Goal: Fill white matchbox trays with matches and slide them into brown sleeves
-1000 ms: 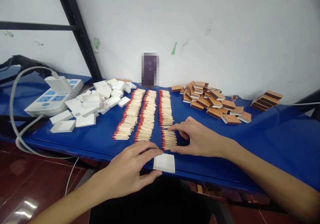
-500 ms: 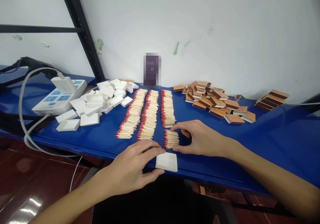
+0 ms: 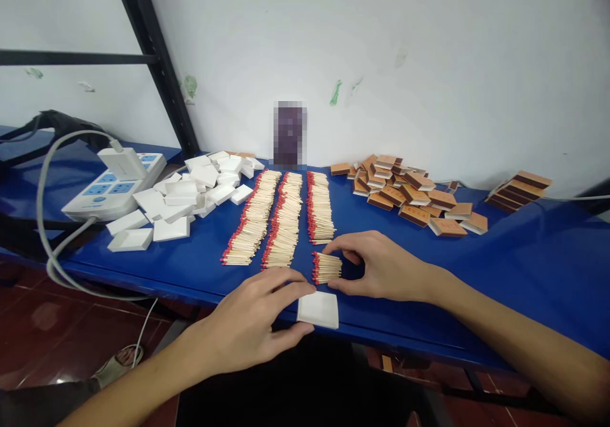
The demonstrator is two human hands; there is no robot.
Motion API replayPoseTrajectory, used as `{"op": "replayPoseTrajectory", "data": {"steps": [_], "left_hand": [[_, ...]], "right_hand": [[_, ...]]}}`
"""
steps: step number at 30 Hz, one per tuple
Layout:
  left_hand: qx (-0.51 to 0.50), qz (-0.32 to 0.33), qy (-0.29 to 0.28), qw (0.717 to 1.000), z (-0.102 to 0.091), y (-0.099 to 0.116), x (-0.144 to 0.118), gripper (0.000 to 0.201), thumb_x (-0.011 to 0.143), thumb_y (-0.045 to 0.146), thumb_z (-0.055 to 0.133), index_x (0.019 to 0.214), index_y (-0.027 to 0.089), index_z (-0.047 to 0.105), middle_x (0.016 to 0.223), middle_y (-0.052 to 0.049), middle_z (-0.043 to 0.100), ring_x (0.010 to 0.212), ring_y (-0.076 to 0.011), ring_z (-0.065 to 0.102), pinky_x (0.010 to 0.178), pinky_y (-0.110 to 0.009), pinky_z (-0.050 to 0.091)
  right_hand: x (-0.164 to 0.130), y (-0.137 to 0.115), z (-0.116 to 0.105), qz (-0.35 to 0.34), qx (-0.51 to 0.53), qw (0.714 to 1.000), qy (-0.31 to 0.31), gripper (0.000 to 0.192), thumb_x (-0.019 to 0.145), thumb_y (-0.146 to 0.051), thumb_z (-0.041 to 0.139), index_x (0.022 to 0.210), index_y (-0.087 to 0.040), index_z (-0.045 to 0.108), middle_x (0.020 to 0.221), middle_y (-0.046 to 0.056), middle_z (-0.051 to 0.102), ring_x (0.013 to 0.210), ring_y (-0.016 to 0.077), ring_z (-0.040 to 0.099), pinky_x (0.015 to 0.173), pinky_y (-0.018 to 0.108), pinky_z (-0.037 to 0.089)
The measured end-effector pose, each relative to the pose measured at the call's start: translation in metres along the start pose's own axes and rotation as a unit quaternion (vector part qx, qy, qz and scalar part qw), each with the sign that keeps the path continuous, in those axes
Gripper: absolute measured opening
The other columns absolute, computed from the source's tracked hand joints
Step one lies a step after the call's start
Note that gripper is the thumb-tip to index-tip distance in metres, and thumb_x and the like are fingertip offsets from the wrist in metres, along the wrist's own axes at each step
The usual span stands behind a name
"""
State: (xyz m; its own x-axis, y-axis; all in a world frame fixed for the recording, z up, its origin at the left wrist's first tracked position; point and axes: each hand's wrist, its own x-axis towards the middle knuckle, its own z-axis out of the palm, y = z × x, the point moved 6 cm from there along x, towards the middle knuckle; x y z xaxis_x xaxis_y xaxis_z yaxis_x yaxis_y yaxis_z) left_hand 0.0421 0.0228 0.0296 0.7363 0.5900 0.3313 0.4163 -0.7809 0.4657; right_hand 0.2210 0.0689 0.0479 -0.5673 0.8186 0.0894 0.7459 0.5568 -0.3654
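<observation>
My left hand [image 3: 264, 316] grips a white matchbox tray [image 3: 319, 310] between thumb and fingers at the front edge of the blue table. The tray's open side faces up and no matches show in it. Just behind it, my right hand [image 3: 369, 265] pinches a small bundle of red-headed matches [image 3: 326, 268] between thumb and index finger, on the table surface. Beyond that bundle lies a short row of matches [image 3: 320, 208], with a narrow gap between. Two longer rows, a middle row [image 3: 283, 223] and a left row [image 3: 252, 217], run alongside.
White trays [image 3: 178, 195] are heaped at the left beside a power strip [image 3: 117, 185] with a plugged-in charger. Orange-brown matchbox sleeves [image 3: 405, 192] lie piled at the right, with a stack of more sleeves [image 3: 519, 190] farther right. A foot [image 3: 119, 362] shows on the floor, lower left.
My right fingers have drawn closer around the small match bundle, and its gap from the row behind has widened. My left hand and the tray look the same. A foot has appeared at lower left.
</observation>
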Motion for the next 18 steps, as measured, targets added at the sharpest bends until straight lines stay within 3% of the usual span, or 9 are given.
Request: {"op": "replayPoseTrajectory", "data": {"steps": [18], "left_hand": [[-0.011, 0.000, 0.003, 1.000, -0.0004, 0.0011, 0.0013, 0.031, 0.089, 0.025, 0.065, 0.119, 0.020, 0.058, 0.116, -0.006, 0.062, 0.106, -0.0203, 0.061, 0.092, -0.033, 0.052]], "right_hand": [[0.0016, -0.0036, 0.0016, 0.007, 0.022, 1.000, -0.002, 0.019, 0.080, -0.038, 0.066, 0.084, -0.020, 0.066, 0.061, -0.005, 0.046, 0.055, 0.0099, 0.040, 0.053, 0.025, 0.027]]}}
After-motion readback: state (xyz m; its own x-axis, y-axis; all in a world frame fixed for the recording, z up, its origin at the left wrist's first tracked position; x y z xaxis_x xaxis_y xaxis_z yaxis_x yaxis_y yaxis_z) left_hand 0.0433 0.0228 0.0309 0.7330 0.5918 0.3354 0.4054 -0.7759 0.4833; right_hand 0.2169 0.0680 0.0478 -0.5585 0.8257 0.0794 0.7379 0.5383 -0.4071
